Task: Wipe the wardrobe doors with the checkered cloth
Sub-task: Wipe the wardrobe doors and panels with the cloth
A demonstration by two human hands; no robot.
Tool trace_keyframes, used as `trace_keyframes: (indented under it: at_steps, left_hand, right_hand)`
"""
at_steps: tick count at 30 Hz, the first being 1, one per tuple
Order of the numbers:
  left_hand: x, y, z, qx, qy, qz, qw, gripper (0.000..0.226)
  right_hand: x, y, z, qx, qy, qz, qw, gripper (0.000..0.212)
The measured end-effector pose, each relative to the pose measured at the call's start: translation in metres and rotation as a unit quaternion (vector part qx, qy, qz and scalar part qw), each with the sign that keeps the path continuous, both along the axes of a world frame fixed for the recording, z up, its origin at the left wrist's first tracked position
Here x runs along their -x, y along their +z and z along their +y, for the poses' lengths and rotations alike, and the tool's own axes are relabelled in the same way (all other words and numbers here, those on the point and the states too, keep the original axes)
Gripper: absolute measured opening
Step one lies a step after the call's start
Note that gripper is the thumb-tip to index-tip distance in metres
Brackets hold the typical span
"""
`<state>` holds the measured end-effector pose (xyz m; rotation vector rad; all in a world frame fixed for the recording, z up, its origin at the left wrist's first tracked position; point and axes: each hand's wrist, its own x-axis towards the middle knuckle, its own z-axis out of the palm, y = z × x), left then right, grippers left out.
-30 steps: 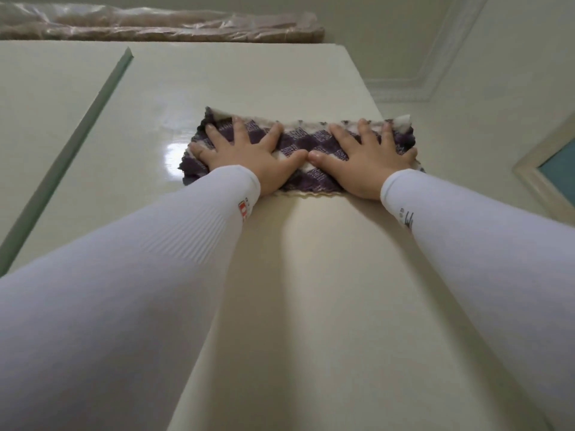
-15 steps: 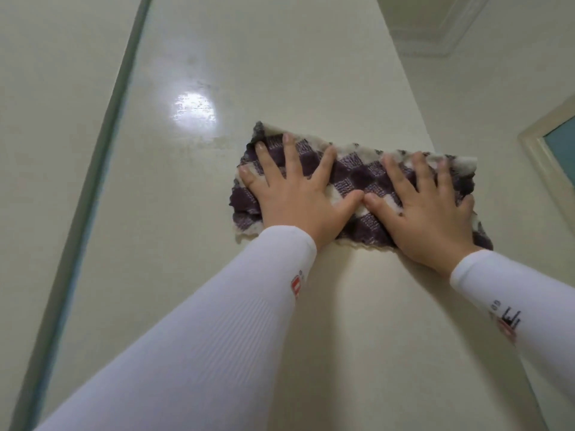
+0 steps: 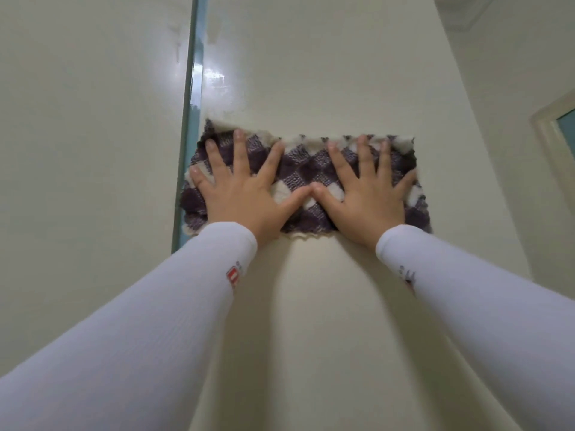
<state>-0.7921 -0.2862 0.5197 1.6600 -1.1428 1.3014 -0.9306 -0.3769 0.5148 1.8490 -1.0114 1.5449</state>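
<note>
Pressure matters, so my left hand (image 3: pixel 239 195) and right hand (image 3: pixel 368 197) lie with straight, splayed fingers (image 3: pixel 239 154), gripping nothing, pinning the checkered cloth (image 3: pixel 298 168) flat against the wardrobe door (image 3: pixel 326 73), its left edge at the green seam (image 3: pixel 192 88), thumbs touching to cover full width.

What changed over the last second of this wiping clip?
The left hand and right hand slid the purple-and-white checkered cloth down the cream wardrobe door from near its top edge and leftward, so its left end now reaches the grey-green strip between the doors. Unchanged: both press flat on it, fingers spread, thumbs meeting.
</note>
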Motion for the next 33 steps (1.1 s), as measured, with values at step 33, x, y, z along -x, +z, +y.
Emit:
trace_keyframes:
  at_steps: [33]
  left_hand:
    - [0.097, -0.039, -0.069, 0.009, -0.003, -0.051, 0.999, 0.093]
  right_hand:
    - [0.107, -0.042, -0.071, 0.043, -0.017, 0.029, 0.999, 0.070]
